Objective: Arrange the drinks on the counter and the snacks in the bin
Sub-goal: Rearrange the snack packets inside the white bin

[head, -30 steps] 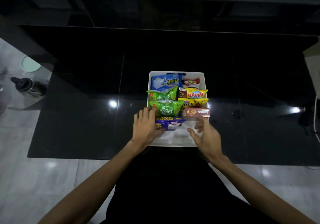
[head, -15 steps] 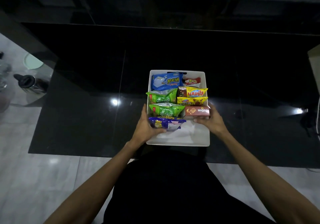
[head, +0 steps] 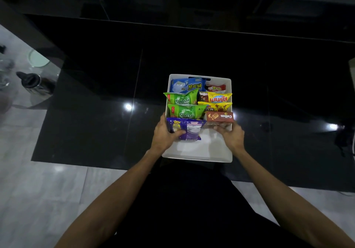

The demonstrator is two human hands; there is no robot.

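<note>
working from the black glossy counter [head: 96, 113] inward, i find the white bin [head: 196, 151] at its near edge; left hand [head: 163, 134] grasps the purple packet [head: 186, 128], right hand [head: 230, 134] grips the brown box [head: 220, 117]. i'd press both upright against the rows. grey tiled floor [head: 28, 190] below.

Bench [head: 192, 55] was glossy black, bin [head: 199, 151] smooth white plastic, snack packets [head: 184, 111] shiny film, flask [head: 36, 84] polished metal.
</note>
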